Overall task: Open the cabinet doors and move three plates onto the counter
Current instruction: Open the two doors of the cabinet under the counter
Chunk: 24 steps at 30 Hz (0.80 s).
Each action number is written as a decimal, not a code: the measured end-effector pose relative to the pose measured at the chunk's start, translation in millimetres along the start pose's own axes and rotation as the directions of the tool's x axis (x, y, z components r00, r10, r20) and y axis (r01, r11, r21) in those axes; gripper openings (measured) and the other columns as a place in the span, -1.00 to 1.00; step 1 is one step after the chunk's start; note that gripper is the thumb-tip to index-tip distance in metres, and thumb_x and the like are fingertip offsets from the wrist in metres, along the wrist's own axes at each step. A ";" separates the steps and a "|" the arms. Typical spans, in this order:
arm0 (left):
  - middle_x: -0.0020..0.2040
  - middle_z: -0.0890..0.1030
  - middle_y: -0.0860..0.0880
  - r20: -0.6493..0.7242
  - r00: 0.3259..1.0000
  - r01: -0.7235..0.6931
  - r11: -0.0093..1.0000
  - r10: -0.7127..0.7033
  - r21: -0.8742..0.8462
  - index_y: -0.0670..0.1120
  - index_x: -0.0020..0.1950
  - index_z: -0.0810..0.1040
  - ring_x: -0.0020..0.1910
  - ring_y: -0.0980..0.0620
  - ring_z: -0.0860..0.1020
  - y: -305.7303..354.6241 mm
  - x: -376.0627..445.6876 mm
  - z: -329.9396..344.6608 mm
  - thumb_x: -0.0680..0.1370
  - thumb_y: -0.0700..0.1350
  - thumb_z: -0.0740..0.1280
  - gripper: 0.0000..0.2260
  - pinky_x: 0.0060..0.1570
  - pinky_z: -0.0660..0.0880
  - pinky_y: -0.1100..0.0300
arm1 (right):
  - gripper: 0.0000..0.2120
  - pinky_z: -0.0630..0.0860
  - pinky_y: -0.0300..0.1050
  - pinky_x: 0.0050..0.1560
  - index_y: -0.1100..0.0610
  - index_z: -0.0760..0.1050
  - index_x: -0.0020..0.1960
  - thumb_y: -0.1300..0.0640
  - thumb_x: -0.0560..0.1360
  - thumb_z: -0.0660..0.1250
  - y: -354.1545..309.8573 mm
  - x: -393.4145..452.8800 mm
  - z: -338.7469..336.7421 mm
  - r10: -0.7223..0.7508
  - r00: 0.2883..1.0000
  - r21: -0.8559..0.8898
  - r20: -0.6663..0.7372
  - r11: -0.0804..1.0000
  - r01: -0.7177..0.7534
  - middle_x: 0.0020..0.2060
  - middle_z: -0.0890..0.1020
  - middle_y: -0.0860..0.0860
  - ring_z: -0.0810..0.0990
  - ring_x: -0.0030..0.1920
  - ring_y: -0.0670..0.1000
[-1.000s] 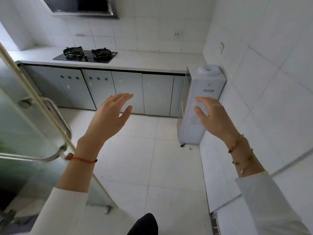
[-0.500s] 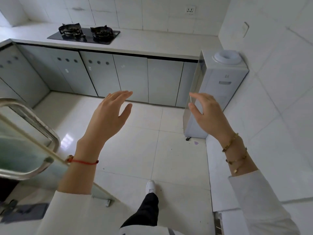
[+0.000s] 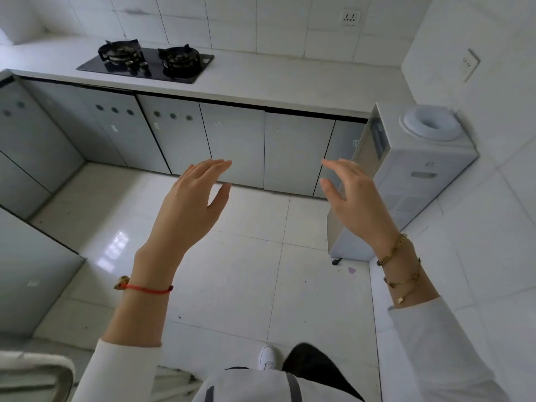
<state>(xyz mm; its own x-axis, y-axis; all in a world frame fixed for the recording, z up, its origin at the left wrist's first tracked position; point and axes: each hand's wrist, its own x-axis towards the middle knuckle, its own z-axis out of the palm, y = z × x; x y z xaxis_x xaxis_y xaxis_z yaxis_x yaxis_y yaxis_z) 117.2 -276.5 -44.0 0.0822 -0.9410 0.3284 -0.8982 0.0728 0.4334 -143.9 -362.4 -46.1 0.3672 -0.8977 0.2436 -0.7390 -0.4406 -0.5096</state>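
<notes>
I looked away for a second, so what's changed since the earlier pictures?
The person has walked in past the glass door, which is gone from view; the cabinet doors look nearer. Left hand and right hand stay raised, open, empty. Doors still shut.

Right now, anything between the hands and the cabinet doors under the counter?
Nothing visible. Left hand and right hand are raised, empty, over bare floor tiles. The cabinet doors are all shut. The water dispenser stands off to the right.

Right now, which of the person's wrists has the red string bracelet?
The left wrist. The red string bracelet sits below the left hand, on the left of the view. The right hand's wrist has gold chain bracelets instead.
</notes>
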 end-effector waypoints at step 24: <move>0.40 0.49 0.01 0.023 0.992 0.123 0.988 -0.126 0.089 -0.07 0.44 0.42 0.37 0.01 0.45 -74.4 275.3 82.5 0.63 -0.07 0.23 -0.63 0.45 0.20 0.18 | -0.62 0.30 0.01 0.44 0.14 0.37 0.40 0.06 0.62 0.16 103.1 315.9 56.9 -0.084 0.995 0.060 0.061 0.995 0.081 0.32 0.49 0.06 0.36 0.40 0.03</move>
<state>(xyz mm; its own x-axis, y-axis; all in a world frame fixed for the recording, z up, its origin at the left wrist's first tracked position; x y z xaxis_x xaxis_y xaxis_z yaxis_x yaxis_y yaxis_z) 171.0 -568.3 -55.1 0.1844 -0.9500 0.2519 -0.9162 -0.0733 0.3940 -72.0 -691.0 -68.7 0.4618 -0.8552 0.2353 -0.6715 -0.5104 -0.5372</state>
